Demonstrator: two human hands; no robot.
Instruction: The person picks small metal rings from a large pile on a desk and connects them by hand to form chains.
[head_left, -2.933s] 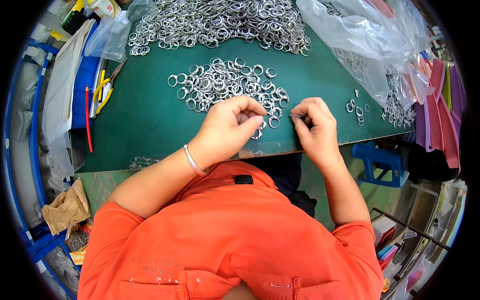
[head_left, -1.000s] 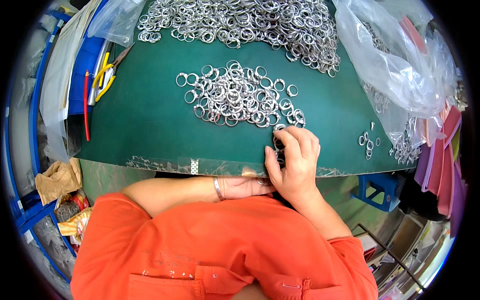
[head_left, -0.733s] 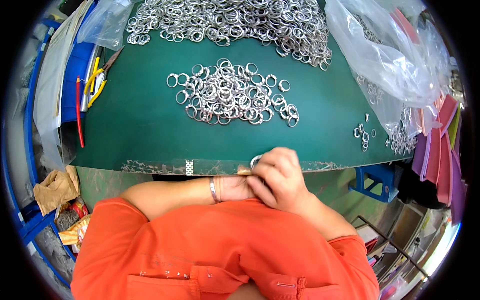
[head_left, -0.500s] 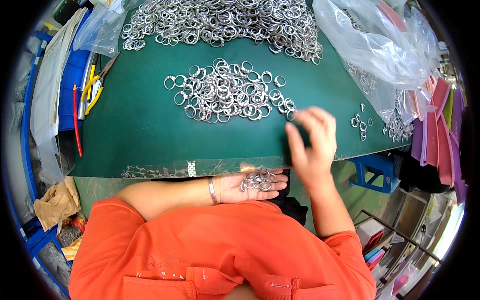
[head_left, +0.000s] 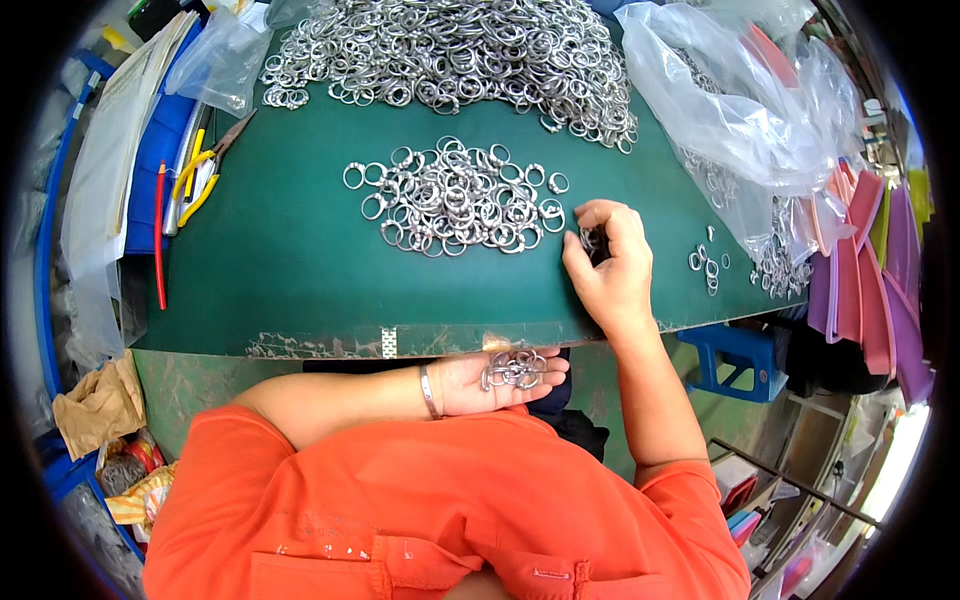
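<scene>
Palm up below the table's front edge, my left hand (head_left: 468, 384) lies with fingers stretched out, carrying several silver metal rings (head_left: 516, 370) loose on the palm and fingers. Above the table's right half, my right hand (head_left: 617, 262) is curled, thumb and fingers drawn in around metal rings (head_left: 594, 243) that show partly in its hollow. Just left of that hand spreads a small pile of similar rings (head_left: 458, 205), each with a small raised part on its band. How many rings the right hand holds is hidden by its fingers.
A big ring heap (head_left: 450, 55) covers the far side of the green table (head_left: 300, 290). Yellow-handled pliers (head_left: 200, 185) and a red pen (head_left: 160, 235) lie left. At right are a clear plastic bag (head_left: 740, 120), loose rings (head_left: 710, 270) and a blue stool (head_left: 738, 362).
My right hand has curled in around rings at the small pile's right edge, and they no longer show on the table there. My left hand stays under its rings. The view has shifted slightly.
</scene>
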